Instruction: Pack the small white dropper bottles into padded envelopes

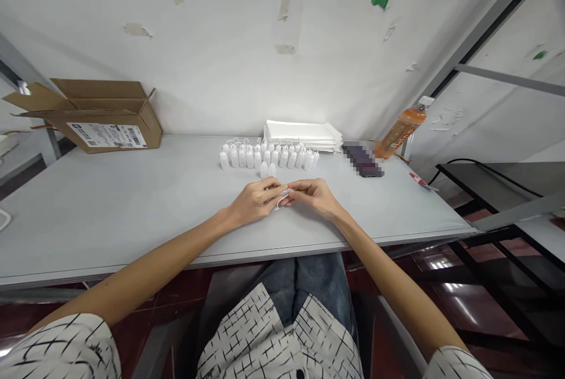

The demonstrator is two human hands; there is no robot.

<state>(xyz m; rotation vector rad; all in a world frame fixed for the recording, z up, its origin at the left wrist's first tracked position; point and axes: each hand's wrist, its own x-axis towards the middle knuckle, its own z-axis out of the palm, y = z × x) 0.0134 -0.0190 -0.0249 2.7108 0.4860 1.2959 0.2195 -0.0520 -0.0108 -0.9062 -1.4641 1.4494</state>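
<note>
Seated person, btm. ctr. of frame: white shirt [282,355] w/ black line pattern, blue jeans [318,288] under the edge of the grey table [145,208]. Both forearms bare, coming in from the lower corners and meeting at frame ctr.

L hand [257,199]: fingers nearly closed, thumb and fingertips pinching one side of a small translucent pc. [283,193]. R hand [315,196]: fingers curled, tips pinching the same pc. from the other side; the hands all but touch. Pc. is held at ctr. of frame over the tabletop, mostly hidden by fingers, so exact type I can't tell from here. A thin white strip [278,205] hangs below it, near L fingertips.

Just beyond the hands: two small white btls. [263,170], upright, side by side, partly covered by L hand. Behind these, a close-set group of similar white squeeze btls. [250,159], upright, several w/ thin loops on top.

Farther back, ctr.: stack of white flat packs [300,133] near the wall. Right of ctr.: dark phone-like item [364,160], pixelated, and a tilted orange drink btl. [401,132] w/ white cap. Left: open cardboard box [110,126] w/ shipping label. Far: white wall [229,61] w/ tape scraps.
</note>
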